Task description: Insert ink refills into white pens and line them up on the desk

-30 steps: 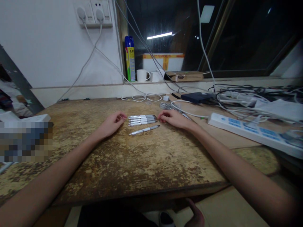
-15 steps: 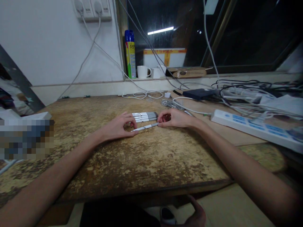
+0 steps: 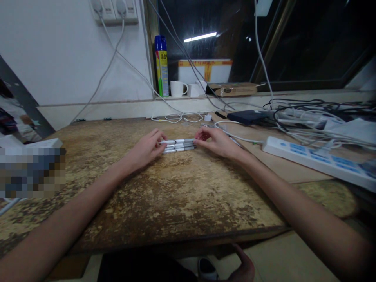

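Note:
Several white-and-grey pens lie side by side on the worn wooden table. One pen is pinched at its two ends, over the far part of the row. My left hand grips its white end between thumb and fingers. At the grey end, my right hand has its thumb and fingertips closed on the same pen. Whether this pen rests on the others or hovers just above them I cannot tell. Both hands partly cover the ends of the row.
A white power strip and tangled cables lie on the right. Behind stand a spray can, a white mug and a flat cardboard box on the sill. A dark flat box sits near the back edge.
Both hands have moved away from me with the pen, from in front of the row to over its far part. The pen's tilt has levelled out.

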`<state>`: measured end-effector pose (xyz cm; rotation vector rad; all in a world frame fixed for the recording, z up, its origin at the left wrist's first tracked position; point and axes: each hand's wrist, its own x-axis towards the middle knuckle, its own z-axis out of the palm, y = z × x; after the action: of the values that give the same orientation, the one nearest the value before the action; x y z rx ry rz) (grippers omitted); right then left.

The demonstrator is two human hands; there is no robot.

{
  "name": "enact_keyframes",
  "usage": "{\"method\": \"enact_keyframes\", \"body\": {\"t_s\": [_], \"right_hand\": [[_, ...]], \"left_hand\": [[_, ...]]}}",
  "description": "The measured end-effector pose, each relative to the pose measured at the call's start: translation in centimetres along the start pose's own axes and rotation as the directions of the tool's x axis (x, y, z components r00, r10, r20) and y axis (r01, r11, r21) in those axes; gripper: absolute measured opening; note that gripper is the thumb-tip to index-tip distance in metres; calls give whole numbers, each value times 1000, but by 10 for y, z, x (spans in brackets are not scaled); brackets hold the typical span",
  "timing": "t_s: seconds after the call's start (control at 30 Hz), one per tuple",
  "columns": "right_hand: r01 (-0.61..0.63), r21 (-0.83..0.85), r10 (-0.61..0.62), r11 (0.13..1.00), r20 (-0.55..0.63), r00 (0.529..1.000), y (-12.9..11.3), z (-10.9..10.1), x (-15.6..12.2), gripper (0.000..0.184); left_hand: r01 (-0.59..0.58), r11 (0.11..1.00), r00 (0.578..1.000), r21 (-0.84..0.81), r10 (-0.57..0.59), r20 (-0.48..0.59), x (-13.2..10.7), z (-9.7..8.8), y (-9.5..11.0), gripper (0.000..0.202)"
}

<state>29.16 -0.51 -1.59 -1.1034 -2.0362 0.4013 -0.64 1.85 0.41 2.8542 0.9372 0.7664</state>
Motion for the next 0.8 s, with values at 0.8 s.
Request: {"method": "enact_keyframes", "body": {"t_s": [0.8], "right_hand": [[139,-347,-101,928,123,987,-28,22,-2,28]], "left_hand": [[-16,967,999,253,5,46,0,6,33,34]]}}
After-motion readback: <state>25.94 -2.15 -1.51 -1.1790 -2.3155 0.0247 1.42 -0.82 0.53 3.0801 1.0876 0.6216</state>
